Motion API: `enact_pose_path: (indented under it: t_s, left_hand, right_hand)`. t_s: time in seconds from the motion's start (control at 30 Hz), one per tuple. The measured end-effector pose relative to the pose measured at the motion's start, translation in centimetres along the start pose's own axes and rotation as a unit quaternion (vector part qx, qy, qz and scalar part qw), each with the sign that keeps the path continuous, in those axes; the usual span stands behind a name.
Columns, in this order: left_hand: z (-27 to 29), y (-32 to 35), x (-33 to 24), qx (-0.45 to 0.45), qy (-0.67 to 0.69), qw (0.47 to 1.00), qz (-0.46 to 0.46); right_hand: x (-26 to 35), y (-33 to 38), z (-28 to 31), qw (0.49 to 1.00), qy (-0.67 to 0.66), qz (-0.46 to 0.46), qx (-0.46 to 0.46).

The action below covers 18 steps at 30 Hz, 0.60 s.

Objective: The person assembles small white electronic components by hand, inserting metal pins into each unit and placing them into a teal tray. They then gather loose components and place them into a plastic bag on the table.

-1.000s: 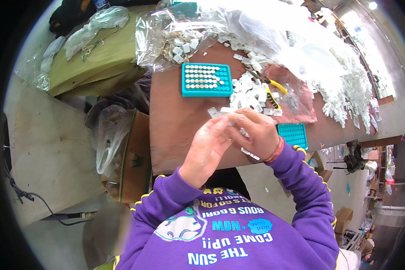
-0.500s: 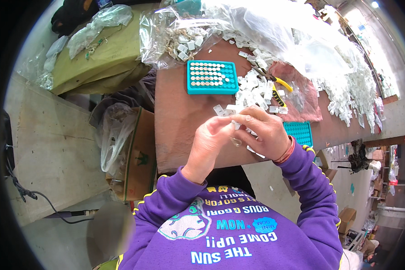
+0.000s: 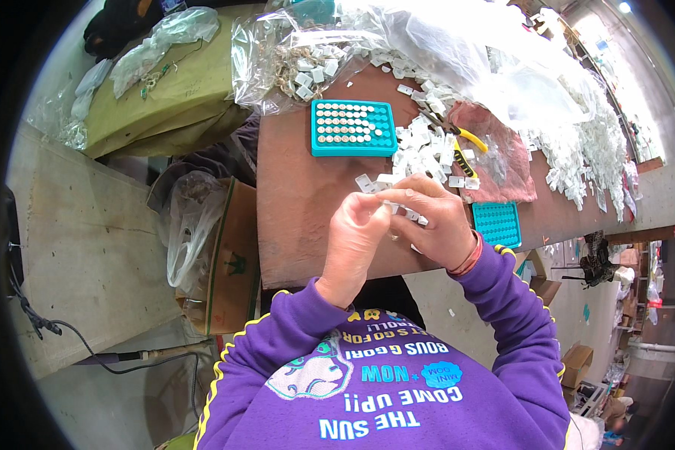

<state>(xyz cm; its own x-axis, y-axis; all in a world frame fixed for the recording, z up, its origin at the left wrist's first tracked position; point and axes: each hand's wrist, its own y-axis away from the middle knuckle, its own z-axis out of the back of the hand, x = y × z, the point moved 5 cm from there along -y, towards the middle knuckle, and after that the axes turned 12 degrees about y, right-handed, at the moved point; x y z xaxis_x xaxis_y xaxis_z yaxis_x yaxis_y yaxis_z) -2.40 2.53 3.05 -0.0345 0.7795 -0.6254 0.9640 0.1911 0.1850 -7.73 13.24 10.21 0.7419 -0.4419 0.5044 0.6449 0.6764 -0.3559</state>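
My left hand (image 3: 358, 229) and my right hand (image 3: 440, 223) meet over the front part of the brown table (image 3: 292, 225). Fingertips of both are pinched together around something too small and too covered to make out. Just beyond them lies a heap of small white and clear plastic pieces (image 3: 420, 154). Some of these pieces also show beneath my right hand. Farther left stands a teal tray (image 3: 352, 152) with rows of small silver discs (image 3: 341, 124); its right end has open pits. A second teal tray (image 3: 496, 225) sits beside my right wrist.
Yellow-handled pliers (image 3: 469, 139) lie by the heap, next to a reddish cloth (image 3: 510, 169). Clear plastic bags (image 3: 457, 45) and more white pieces (image 3: 577, 157) cover the table's far side. At left are a cardboard box (image 3: 236, 262) and an olive-covered surface (image 3: 165, 97).
Both forearms have shifted slightly, and the fingers have moved a little while staying pinched together. The trays, pliers and heap look the same.
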Motion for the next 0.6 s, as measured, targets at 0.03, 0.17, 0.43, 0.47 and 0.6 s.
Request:
enact_pose_path:
  t_s: [0.03, 0.17, 0.43, 0.47, 0.6]
  left_hand:
    - [0.0, 0.0, 0.1, -0.009, -0.004, 1.000, 0.002]
    - [0.4, -0.2, 0.6, -0.020, -0.012, 1.000, 0.011]
    - [0.4, 0.1, 1.1, 0.080, 0.176, 0.974, 0.115]
    - [0.4, 0.2, 1.1, 0.086, 0.213, 0.964, 0.132]
    - [0.4, 0.0, 1.0, 0.105, 0.284, 0.942, 0.143]
  right_hand:
    - [0.1, 0.0, 0.0, 1.000, 0.018, 0.017, -0.016]
    - [0.3, 0.0, -0.2, 0.995, 0.065, 0.055, -0.052]
    - [0.3, 0.8, 0.0, 0.987, 0.123, 0.066, -0.078]
    - [0.4, 0.9, -0.1, 0.987, 0.115, 0.070, -0.088]
    - [0.0, 0.6, -0.3, 0.994, 0.028, 0.029, -0.099]
